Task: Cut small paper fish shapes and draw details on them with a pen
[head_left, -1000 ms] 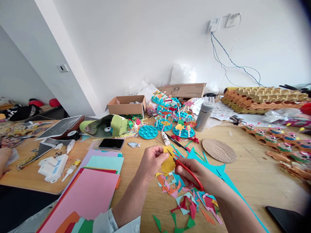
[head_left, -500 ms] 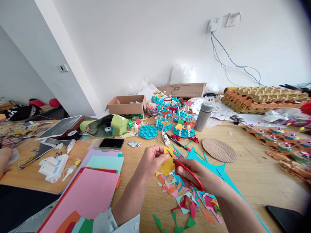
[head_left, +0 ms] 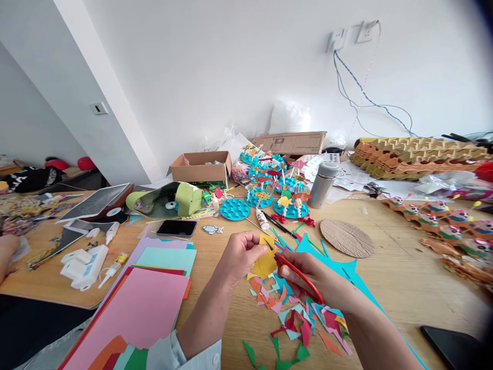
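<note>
Between thumb and fingers, my left hand (head_left: 244, 254) pinches a small piece of yellow paper (head_left: 265, 265) that has a curved line on it. My right hand (head_left: 304, 272) is closed round the red handles of a pair of scissors (head_left: 308, 285). The blades point left and meet the upper right part of the yellow paper; the cut edge is partly hidden by my fingers. Under both hands lie colourful paper scraps (head_left: 296, 321). A large blue paper sheet (head_left: 346, 267) passes beneath my right forearm.
Stacked coloured paper (head_left: 157, 298) lies at left. Beyond my hands are a glue bottle (head_left: 262, 219), a grey fish cutout (head_left: 213, 229), decorated blue discs (head_left: 234, 209), a steel flask (head_left: 324, 185) and a cardboard oval (head_left: 346, 238). A phone (head_left: 450, 345) rests at right. Another person's hand (head_left: 8, 252) shows far left.
Almost nothing differs. My hands, the scissors and the yellow paper keep nearly the same position, and the view has shifted very slightly.
</note>
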The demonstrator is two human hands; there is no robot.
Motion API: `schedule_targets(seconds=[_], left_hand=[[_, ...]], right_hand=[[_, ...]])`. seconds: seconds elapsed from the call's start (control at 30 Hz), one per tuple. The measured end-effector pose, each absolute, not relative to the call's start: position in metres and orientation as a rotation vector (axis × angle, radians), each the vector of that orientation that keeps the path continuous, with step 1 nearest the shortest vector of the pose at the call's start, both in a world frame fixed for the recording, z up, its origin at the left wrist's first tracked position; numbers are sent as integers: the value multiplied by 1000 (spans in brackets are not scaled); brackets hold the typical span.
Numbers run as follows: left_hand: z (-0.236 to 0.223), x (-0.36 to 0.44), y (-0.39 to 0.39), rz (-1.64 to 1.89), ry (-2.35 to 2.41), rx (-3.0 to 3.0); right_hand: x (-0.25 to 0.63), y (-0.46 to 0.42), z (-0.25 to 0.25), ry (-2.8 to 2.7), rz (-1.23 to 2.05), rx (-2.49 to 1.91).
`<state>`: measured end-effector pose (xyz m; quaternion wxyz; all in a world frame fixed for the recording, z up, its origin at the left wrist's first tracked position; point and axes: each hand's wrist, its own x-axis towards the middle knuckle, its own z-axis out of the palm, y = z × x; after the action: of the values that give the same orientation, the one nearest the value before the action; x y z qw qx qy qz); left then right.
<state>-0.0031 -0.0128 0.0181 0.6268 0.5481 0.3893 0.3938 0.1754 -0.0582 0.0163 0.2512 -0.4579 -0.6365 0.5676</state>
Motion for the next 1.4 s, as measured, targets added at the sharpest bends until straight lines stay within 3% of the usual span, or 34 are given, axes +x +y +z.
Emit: schedule_targets(seconds=[1.4], left_hand=[[10,1,-9,818,727,1145]], right_hand=[[186,-55,11,-1604,1486,-1150]])
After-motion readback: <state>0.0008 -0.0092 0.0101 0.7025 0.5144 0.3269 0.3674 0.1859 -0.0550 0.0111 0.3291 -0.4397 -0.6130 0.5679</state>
